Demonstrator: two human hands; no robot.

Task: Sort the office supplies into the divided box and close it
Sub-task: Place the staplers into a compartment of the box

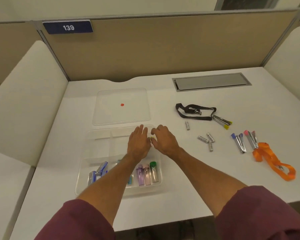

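Observation:
The clear divided box lies on the white desk in front of me. Its near compartments hold blue staple boxes and purple, pink and green-capped tubes. My left hand hovers flat over the far right compartment with its fingers extended. My right hand is beside it, fingers curled around a small yellow item that is mostly hidden between the hands. The clear lid, with a red dot on it, lies just behind the box.
Loose on the desk to the right are a black lanyard, a yellow-tipped stapler, several batteries, blue-tipped and pink-tipped staplers and an orange lanyard. A metal cable hatch is set in at the back.

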